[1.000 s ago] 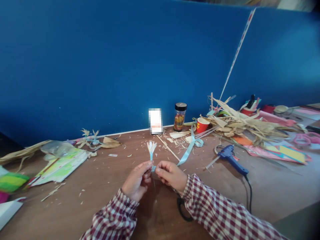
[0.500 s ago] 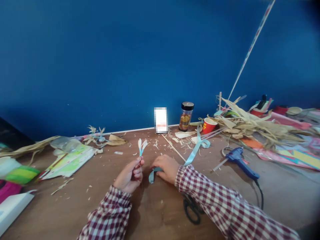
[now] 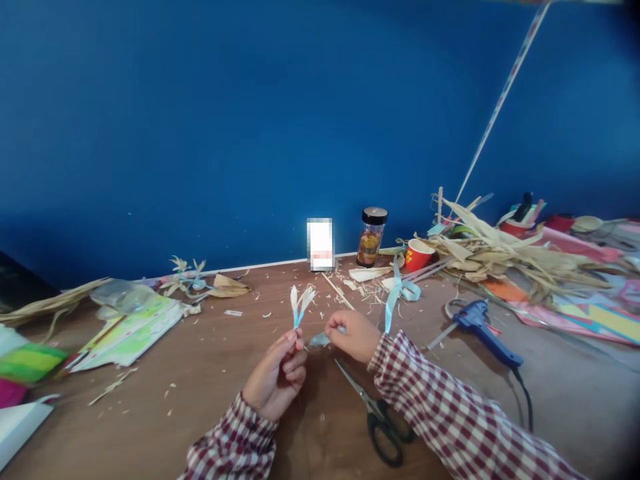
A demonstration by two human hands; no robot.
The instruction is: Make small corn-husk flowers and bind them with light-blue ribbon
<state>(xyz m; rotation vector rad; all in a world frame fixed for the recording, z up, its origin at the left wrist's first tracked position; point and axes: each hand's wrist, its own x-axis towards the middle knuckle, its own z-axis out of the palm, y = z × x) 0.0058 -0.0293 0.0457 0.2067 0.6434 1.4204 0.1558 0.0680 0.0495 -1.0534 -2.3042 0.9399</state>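
My left hand (image 3: 280,373) is closed around the lower end of a small corn-husk flower (image 3: 295,303). Its pale petals point upward, and light blue material wraps their base. To its right, my right hand (image 3: 354,335) is closed in a pinch on a light blue ribbon (image 3: 320,339), whose short end sticks out left of the fingers. More of this ribbon runs behind the wrist to a loop on the table. Black-handled scissors (image 3: 384,433) lie just below the right hand, partly under the sleeve, with their blades pointing up and left.
A blue glue gun (image 3: 487,333) with a cord lies at the right. Dried husks (image 3: 493,243) are heaped behind it, near a red paper cup (image 3: 419,255) and a black-lidded jar (image 3: 371,237). Green-patterned paper (image 3: 135,333) lies left. Husk scraps litter the brown table (image 3: 200,407).
My left hand has moved slightly right with the flower. The right hand has shifted right, drawing the ribbon's end along, and more of the scissors shows.
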